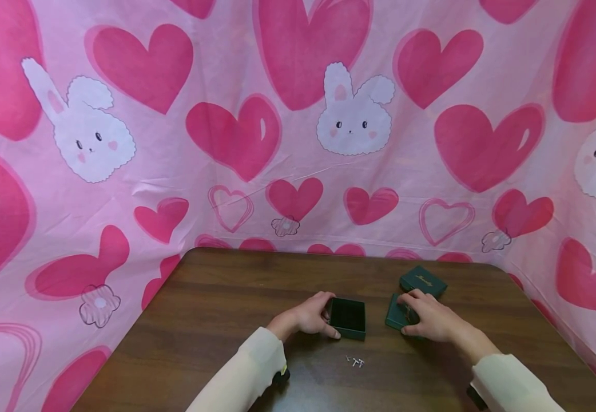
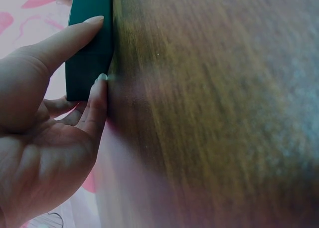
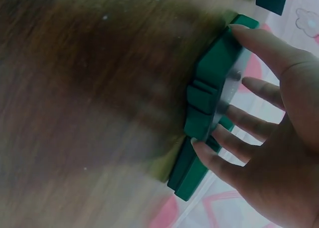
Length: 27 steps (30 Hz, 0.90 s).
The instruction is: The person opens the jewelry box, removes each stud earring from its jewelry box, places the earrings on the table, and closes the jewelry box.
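My left hand grips the left side of an open green jewelry box, thumb at the front and fingers behind. The box has a dark inside and lies on the table. Its green side lies between thumb and fingers in the left wrist view. Over a second green box piece is my right hand, holding it between thumb and fingers. The right wrist view shows the notched edge of this green piece; its top is partly hidden by the hand. Several small silvery pieces lie in front of the open box.
A green lid with gold lettering lies behind the right hand, close to the second piece. The brown wooden table has pink heart-and-rabbit cloth hanging behind it and at both sides.
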Each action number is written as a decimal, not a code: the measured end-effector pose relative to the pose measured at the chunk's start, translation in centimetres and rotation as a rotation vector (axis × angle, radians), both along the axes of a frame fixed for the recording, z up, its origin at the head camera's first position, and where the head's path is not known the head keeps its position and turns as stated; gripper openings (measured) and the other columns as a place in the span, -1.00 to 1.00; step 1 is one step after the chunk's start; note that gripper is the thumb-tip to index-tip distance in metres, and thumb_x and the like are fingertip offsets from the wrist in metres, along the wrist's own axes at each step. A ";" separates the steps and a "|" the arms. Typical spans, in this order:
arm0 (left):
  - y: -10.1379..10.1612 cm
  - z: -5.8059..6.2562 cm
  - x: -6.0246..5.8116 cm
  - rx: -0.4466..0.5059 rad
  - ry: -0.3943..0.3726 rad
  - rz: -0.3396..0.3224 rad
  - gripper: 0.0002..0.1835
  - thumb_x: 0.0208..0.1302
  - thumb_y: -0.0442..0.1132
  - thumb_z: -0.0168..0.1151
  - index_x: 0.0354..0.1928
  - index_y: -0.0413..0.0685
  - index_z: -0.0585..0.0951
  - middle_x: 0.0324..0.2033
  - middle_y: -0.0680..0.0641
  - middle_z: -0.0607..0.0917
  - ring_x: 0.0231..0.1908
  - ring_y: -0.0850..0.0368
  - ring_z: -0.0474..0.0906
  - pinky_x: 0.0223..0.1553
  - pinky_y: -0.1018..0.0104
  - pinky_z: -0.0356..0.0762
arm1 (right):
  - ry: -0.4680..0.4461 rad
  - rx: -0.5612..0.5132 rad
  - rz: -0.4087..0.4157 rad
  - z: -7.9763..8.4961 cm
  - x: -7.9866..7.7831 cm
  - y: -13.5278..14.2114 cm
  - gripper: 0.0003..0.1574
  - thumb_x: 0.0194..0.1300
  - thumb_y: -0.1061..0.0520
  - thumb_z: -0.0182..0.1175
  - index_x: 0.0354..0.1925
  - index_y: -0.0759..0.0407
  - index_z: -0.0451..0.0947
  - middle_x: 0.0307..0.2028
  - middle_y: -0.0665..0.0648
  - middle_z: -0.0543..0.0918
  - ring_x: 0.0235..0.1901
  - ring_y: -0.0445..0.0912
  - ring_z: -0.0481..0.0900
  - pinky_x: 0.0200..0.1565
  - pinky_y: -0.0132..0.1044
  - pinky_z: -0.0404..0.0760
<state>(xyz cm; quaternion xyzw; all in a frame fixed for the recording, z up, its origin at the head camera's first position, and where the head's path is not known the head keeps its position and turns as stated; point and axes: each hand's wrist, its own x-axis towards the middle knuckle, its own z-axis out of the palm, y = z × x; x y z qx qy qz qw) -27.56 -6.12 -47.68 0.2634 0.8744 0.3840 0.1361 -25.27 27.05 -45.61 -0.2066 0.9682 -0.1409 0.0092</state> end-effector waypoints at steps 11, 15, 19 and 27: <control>0.0 0.0 0.1 -0.005 -0.003 0.002 -0.24 0.03 -0.25 0.63 0.26 -0.07 0.42 -0.07 -0.01 0.43 -0.14 0.12 0.42 -0.09 0.30 0.47 | -0.022 -0.007 -0.011 -0.8 -0.5 0.3 0.06 0.10 -0.24 0.52 0.36 0.27 0.39 0.24 0.39 0.48 0.21 0.35 0.45 0.07 0.38 0.49; 0.0 -0.1 0.0 -0.004 -0.001 0.001 -0.26 0.04 -0.24 0.63 0.24 -0.06 0.43 -0.08 0.00 0.44 -0.14 0.12 0.43 -0.09 0.31 0.47 | -0.024 -0.026 0.010 -0.9 -0.5 0.2 0.07 0.11 -0.26 0.51 0.37 0.28 0.38 0.25 0.40 0.47 0.23 0.36 0.43 0.10 0.38 0.47; 0.0 -0.2 0.0 -0.002 -0.004 0.001 -0.25 0.03 -0.24 0.63 0.24 -0.06 0.43 -0.08 0.00 0.43 -0.15 0.13 0.42 -0.09 0.31 0.47 | -0.020 -0.075 0.035 -0.9 -0.2 -0.1 0.09 0.13 -0.29 0.48 0.40 0.26 0.35 0.30 0.44 0.41 0.28 0.40 0.39 0.13 0.41 0.42; 0.0 -0.1 -0.1 -0.003 0.002 0.000 -0.24 0.04 -0.25 0.63 0.25 -0.08 0.43 -0.08 0.00 0.43 -0.16 0.15 0.42 -0.08 0.31 0.46 | 0.012 -0.131 0.082 -0.8 0.0 -0.9 0.08 0.18 -0.32 0.44 0.43 0.24 0.33 0.37 0.46 0.36 0.35 0.42 0.31 0.22 0.40 0.35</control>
